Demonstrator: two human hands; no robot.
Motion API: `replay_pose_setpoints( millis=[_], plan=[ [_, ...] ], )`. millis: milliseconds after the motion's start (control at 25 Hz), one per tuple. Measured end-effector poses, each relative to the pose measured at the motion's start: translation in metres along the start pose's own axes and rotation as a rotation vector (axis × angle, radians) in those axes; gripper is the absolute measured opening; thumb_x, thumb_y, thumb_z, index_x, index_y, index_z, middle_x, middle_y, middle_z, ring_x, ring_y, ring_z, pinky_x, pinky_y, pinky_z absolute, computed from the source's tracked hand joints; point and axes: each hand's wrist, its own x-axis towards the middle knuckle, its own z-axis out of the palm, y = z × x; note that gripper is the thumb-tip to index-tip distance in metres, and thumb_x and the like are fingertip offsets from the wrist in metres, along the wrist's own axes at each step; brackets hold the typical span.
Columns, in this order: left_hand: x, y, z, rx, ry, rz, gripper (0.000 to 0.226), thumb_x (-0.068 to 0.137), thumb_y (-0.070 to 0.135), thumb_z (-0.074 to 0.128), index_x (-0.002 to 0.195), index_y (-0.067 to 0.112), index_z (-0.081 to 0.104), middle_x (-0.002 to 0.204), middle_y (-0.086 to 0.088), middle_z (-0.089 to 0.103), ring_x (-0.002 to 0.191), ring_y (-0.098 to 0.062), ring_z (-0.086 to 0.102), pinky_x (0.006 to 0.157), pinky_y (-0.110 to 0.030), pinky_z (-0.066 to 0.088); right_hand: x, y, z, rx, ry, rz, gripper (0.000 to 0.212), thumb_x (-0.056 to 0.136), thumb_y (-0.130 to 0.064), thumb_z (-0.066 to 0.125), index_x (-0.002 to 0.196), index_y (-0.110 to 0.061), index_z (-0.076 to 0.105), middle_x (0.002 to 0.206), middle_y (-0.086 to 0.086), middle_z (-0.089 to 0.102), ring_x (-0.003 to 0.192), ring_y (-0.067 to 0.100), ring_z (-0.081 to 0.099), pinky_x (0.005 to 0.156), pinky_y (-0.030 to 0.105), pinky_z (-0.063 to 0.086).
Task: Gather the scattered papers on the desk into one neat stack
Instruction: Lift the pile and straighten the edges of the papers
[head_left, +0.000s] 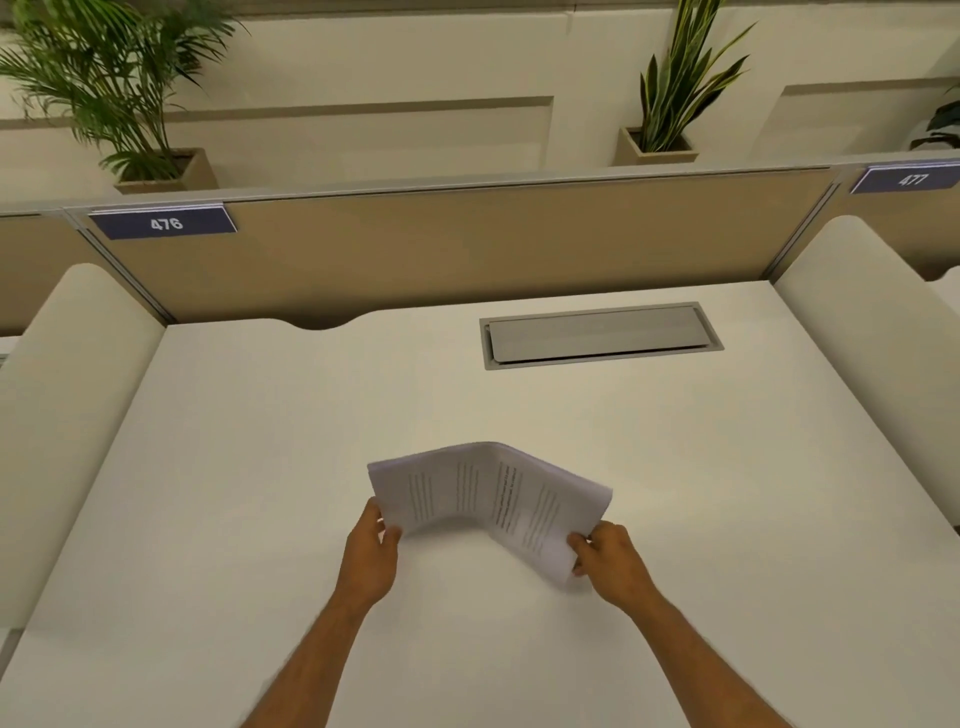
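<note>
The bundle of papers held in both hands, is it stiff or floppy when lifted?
Probably floppy: the papers arch upward in the middle between the left hand and right hand. Likely light, since fingertips at the edges carry them. Loose sheets may slide; the right edge looks fanned.

The worktop (260, 467) looks like a smooth, matt off-white laminate with a faint sheen. The papers (488, 499) are thin white printed sheets, matt and limp enough to bow between the hands. The cable hatch (597, 332) set in the worktop has a grey brushed-metal look. The partition (467, 249) behind is tan and matt, seemingly cloth-covered, with a pale metal rail. The number plate (163, 222) is dark, slightly glossy plastic
</note>
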Motion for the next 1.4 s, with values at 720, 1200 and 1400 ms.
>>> replay_pose_setpoints(
  millis=[720,1200,1400],
  plan=[
    [-0.003,0.067,-0.029,-0.445,0.034,0.082,0.059,0.095,-0.008,0.053,0.134,0.036,0.057,0.124,0.008,0.072,0.11,-0.013,0.072,0.085,-0.04,0.064,0.008,-0.088,-0.02,0.544,-0.022,-0.089,0.055,0.094,-0.016,0.07,0.142,-0.033,0.049,0.122,-0.005,0.073,0.108,0.016,0.071,0.088,0.038,0.058],
    [0.002,0.055,-0.007,-0.118,-0.024,0.281,0.043,0.105,0.003,0.043,0.141,0.026,0.049,0.117,0.02,0.066,0.112,0.005,0.062,0.094,-0.021,0.057,-0.007,-0.09,0.016,0.05,0.201,-0.374,0.025,0.106,-0.011,0.044,0.127,-0.019,0.054,0.091,-0.008,0.069,0.076,0.002,0.066,0.06,0.008,0.048],
    [0.006,0.048,-0.007,-0.122,-0.099,0.27,0.046,0.105,0.005,0.041,0.139,0.035,0.046,0.115,0.025,0.066,0.112,0.002,0.063,0.083,-0.012,0.055,-0.006,-0.075,0.023,0.029,0.146,-0.335,0.031,0.107,-0.015,0.039,0.123,-0.04,0.048,0.103,-0.011,0.069,0.088,0.002,0.067,0.063,0.008,0.049]
  ],
)
